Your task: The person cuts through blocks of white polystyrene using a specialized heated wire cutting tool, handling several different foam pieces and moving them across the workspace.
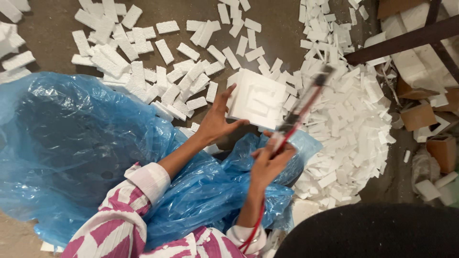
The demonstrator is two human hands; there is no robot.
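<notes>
My left hand (218,118) grips a white square foam block (257,99) with a stepped, moulded face, holding it by its left edge above the floor. My right hand (270,161) is closed around the handle of a long thin cutting tool (303,106) with red and black parts. The tool slants up to the right and lies against the right side of the block. A red cord runs from the handle down past my right wrist. Both sleeves are pink and white.
A large blue plastic sheet (71,143) covers my lap and the left floor. Several small white foam strips (143,62) are scattered at the back and heaped at the right (344,124). A dark metal frame (406,40) and cardboard pieces (420,117) lie at the far right.
</notes>
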